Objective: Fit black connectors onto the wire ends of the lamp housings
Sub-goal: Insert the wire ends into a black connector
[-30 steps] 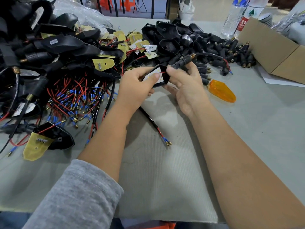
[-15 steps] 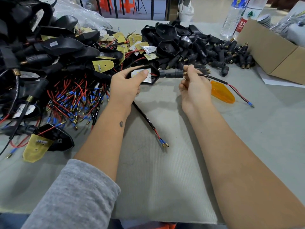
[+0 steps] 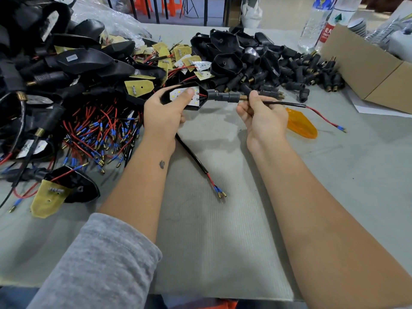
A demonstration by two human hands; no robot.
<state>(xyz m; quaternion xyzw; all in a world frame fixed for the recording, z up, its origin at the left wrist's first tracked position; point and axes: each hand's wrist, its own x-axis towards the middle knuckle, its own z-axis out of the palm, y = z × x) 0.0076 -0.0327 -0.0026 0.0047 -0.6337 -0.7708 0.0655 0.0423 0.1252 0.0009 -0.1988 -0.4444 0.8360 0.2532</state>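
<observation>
Hands hold the work level above the grey ribbed mat [image 3: 214, 230]: the left hand [image 3: 163, 112] grips the black wedge-shaped lamp housing [image 3: 189, 95], thumb pinning its white LED board, while the right hand [image 3: 263, 117] pinches the black sheathed wire [image 3: 287, 104] — likely steadying the black ribbed connector [image 3: 225, 96] already seated at the housing's neck.

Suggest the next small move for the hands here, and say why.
Probably pull the cable a little further right while the left hand steadies the lamp housing. The black connector already sits against the housing's neck, and the right hand pinches the cable just past the brass thread.
</observation>
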